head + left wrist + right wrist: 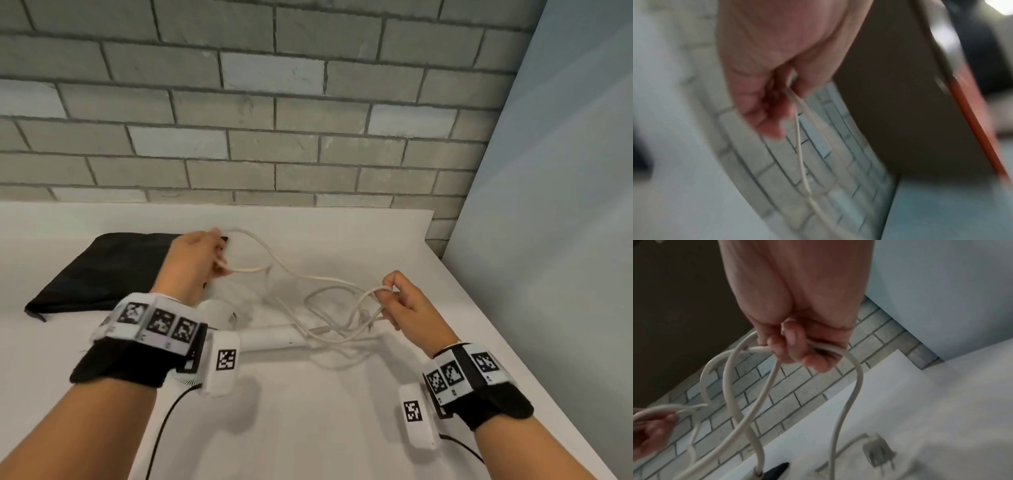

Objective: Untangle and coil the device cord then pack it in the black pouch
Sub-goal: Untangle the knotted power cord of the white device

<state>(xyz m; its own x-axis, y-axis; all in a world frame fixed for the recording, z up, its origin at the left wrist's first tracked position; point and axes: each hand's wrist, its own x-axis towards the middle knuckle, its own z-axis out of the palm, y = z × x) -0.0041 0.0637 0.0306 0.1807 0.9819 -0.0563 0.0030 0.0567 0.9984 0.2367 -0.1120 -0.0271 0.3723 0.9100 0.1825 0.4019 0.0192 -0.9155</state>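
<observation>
Near white device (274,339) on table (308,428): cord (329,294) looped, tangled above it. Right hand (407,305) pinches loop right of device; left hand (195,260) pinches strand beyond. Black pouch (102,270) lies flat left, contents unseen.

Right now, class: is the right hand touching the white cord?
Touching. The right wrist view shows the right hand with fingers curled round the white cord.
</observation>
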